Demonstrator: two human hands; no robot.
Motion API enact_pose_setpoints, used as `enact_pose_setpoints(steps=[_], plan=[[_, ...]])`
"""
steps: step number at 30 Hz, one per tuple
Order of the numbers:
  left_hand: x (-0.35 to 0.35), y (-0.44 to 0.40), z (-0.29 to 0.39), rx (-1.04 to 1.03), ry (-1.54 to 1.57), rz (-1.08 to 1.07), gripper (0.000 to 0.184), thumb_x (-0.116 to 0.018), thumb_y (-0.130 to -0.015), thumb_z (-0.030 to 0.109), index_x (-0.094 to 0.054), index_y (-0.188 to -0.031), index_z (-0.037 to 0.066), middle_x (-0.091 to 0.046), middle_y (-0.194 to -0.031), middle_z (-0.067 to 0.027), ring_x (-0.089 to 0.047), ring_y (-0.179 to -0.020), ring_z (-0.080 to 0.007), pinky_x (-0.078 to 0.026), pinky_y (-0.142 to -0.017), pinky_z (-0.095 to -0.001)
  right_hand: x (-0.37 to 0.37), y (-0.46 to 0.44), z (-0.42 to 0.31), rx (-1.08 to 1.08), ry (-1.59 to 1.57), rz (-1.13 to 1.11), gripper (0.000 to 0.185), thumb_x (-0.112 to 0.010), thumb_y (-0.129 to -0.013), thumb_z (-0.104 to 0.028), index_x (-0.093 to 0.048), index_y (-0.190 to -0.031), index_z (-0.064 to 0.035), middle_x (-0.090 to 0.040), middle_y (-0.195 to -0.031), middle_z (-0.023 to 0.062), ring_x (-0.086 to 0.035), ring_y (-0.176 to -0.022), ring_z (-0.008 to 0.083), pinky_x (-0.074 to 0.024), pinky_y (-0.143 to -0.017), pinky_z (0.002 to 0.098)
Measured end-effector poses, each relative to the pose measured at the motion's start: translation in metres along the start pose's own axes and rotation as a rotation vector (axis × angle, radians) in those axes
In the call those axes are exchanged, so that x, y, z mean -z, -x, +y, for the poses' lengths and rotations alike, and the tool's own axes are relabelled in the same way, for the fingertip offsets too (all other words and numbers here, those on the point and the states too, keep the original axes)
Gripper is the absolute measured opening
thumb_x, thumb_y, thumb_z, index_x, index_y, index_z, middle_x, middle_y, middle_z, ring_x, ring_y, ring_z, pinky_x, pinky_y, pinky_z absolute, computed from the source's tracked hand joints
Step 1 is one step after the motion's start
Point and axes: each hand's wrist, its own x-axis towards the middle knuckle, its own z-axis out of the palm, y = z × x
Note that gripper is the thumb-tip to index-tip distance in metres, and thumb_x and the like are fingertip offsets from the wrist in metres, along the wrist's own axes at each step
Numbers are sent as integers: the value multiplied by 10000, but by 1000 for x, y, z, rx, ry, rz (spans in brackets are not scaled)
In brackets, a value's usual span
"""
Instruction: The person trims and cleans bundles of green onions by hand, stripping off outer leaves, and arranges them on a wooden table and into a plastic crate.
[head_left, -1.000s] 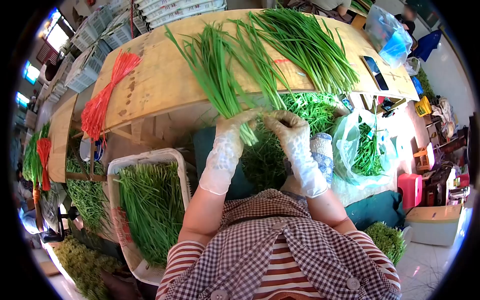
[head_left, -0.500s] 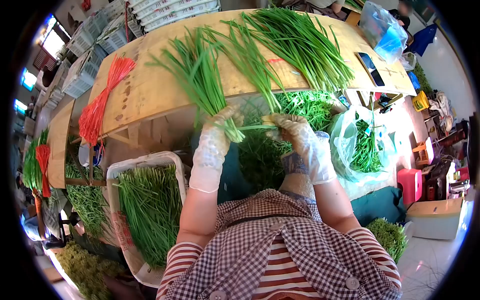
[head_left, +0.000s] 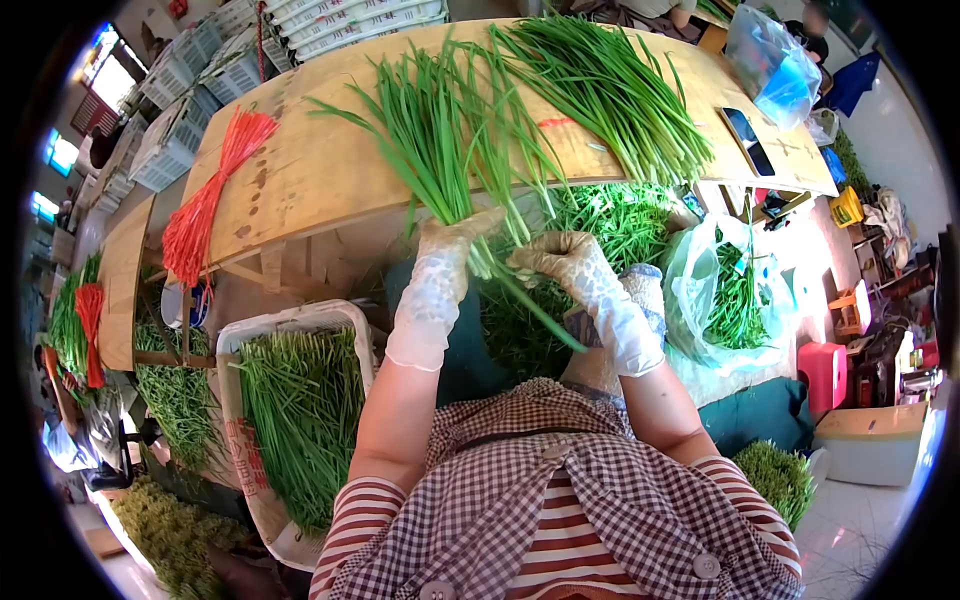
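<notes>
My gloved left hand (head_left: 447, 250) is wrapped round the stem ends of a bunch of long green leaves (head_left: 425, 135), whose tips fan out over the wooden table (head_left: 310, 150). Close by on the right, my gloved right hand (head_left: 562, 262) has its fingers pinched together beside the stems; what they hold, if anything, is too small to make out. A single leaf (head_left: 540, 315) slants down below both hands. A thinner group of leaves (head_left: 515, 140) lies between that bunch and a large green pile (head_left: 610, 95) on the table.
Red ties (head_left: 215, 195) hang over the table's left edge. A phone (head_left: 747, 140) and a plastic bag (head_left: 770, 70) lie at the right. A white crate of greens (head_left: 300, 420) stands lower left, a clear bag of greens (head_left: 730, 300) lower right. Another person's arm (head_left: 680, 12) shows beyond the table.
A thin leaf stretched sideways between the hands half a second ago; now one slants down below them. My left hand moved slightly right with the bunch, and my right hand came closer to it.
</notes>
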Motion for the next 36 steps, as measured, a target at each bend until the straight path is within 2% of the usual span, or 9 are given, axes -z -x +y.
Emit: enact_pose_setpoints(steps=[5,10,11,14,18,24,27,32,36], plan=[[-11,4,2,16,14,105,286,-765,-708,-21,-616,-950,12,-662,-881,-94,-639,-801,-196,-518,-706,-307,-6,-8,7,-58,66,38,270,-770,-775,-223,-709,-888,15,-697,-779,87,-623,-706,129,-501,-690,272],[-11,1,5,-144,-13,110,354,-804,-671,-4,-622,-975,-4,-662,-880,-92,-634,-793,-187,-515,-714,-303,-11,-10,14,-28,130,71,305,-772,-769,-249,-705,-902,18,-698,-790,110,-634,-728,146,-504,-712,282],[-11,0,4,-178,20,104,372,-813,-663,2,-623,-983,-9,-662,-882,-91,-633,-794,-185,-514,-716,-302,-17,-16,26,80,37,144,230,-750,-807,-168,-690,-886,40,-680,-748,51,-594,-663,88,-480,-617,231],[-24,11,10,-64,-109,160,395,-815,-657,-4,-622,-1001,-19,-664,-890,-90,-629,-798,-181,-511,-722,-299,-26,-15,6,23,198,327,271,-770,-787,-190,-687,-898,43,-681,-751,48,-588,-658,82,-472,-608,226],[-13,-6,-12,-251,17,196,325,-798,-679,38,-646,-961,-15,-670,-842,-74,-622,-727,-168,-501,-685,-276,-25,-17,3,80,100,312,262,-765,-778,-190,-687,-890,35,-671,-730,34,-553,-614,72,-449,-569,217],[-17,-4,-10,-243,91,183,265,-762,-707,11,-626,-933,-19,-666,-835,-84,-629,-710,-157,-517,-671,-291,-26,-10,4,124,51,483,207,-744,-791,-172,-681,-854,15,-667,-712,36,-546,-605,69,-428,-550,219],[-9,-9,-4,-217,61,172,221,-736,-746,30,-618,-927,-16,-674,-829,-97,-637,-694,-165,-524,-648,-294,-8,5,2,29,341,270,235,-700,-791,-189,-661,-852,35,-688,-768,96,-621,-686,134,-503,-658,277],[4,-10,-5,-187,115,100,165,-685,-802,38,-599,-933,-13,-679,-842,-109,-658,-717,-190,-530,-647,-299,20,1,20,102,-148,276,179,-674,-815,-128,-659,-923,14,-682,-780,95,-629,-707,130,-520,-700,261],[-13,3,-9,-194,153,72,199,-705,-785,41,-614,-955,-10,-667,-845,-85,-641,-711,-178,-520,-647,-297,-5,-8,-7,-110,-205,157,273,-732,-817,-212,-659,-923,29,-669,-763,76,-598,-646,114,-498,-606,242]])
